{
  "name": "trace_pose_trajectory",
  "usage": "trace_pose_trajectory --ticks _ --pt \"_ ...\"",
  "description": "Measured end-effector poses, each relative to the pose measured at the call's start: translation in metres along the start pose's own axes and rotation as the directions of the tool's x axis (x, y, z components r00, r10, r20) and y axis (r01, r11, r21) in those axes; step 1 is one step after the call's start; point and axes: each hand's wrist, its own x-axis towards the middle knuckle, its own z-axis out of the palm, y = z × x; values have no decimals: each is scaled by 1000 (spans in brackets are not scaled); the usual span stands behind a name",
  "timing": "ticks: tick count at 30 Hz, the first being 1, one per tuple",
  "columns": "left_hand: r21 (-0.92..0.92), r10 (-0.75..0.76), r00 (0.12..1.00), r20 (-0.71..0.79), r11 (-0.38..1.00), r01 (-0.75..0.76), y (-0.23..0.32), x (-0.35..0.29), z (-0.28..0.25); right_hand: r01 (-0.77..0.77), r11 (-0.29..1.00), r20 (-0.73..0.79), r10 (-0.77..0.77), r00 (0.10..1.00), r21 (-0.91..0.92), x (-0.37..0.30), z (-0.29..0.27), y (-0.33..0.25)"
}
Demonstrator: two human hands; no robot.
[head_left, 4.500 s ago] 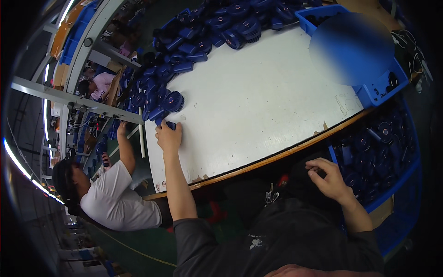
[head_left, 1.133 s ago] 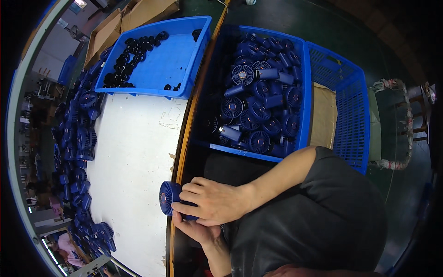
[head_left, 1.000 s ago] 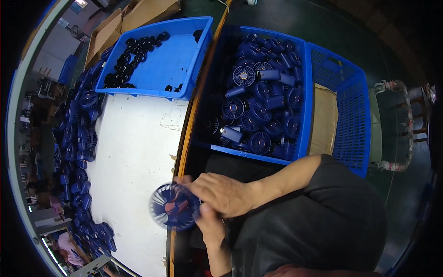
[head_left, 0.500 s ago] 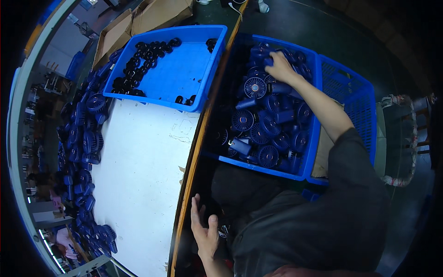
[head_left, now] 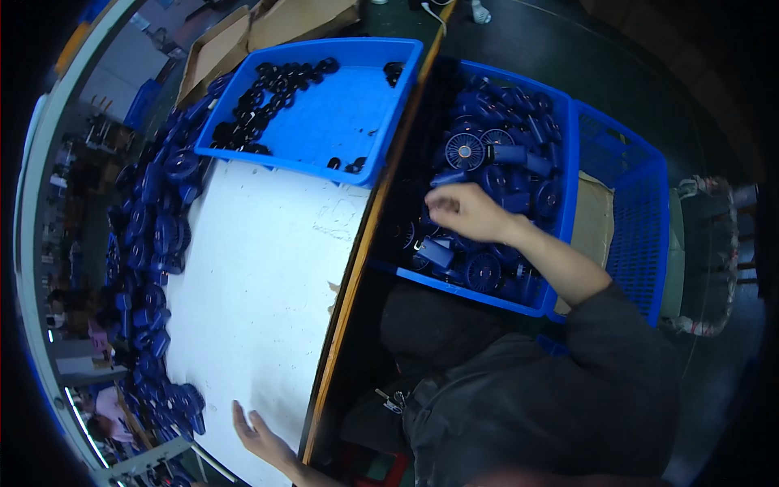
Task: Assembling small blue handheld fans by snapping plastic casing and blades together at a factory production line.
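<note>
My right hand [head_left: 469, 213] is above a deep blue crate [head_left: 473, 290] heaped with dark blue handheld fans [head_left: 465, 151]. Its fingers are curled and slightly blurred; whatever they may hold cannot be made out. Below and around that hand lie round grilles and blocky handles at all angles. Over the near part of the white tabletop [head_left: 256, 284], my left hand [head_left: 266, 442] is open, thumb and fingers apart, with nothing in it.
A shallow blue tray [head_left: 284, 164] at the table's far end holds small black round parts [head_left: 276, 85]. More blue fans [head_left: 158, 231] are piled along the left edge. A wooden strip [head_left: 349, 316] edges the table. Right of the crate stands a slatted blue basket [head_left: 637, 219] with cardboard inside.
My right hand has drawn back from the crate's far end toward its near left side. My left hand has moved left, from beside the table edge to over the white top. The view has shifted slightly.
</note>
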Motion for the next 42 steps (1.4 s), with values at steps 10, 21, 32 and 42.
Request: trace_pose_trajectory --ticks 10,21,32,42 --pt "359 60 907 -418 927 104 -174 139 -59 -56 998 270 49 962 19 -67 90 -43" --pt "598 -151 976 -157 772 215 -157 172 -63 21 999 480 3 877 -45 -67 139 -78" --pt "-802 -148 976 159 558 215 -9 11 16 95 962 604 -236 761 256 -73 223 -140" --pt "-750 93 766 637 -155 643 49 -26 72 585 811 698 -418 582 -1 -62 234 -167"
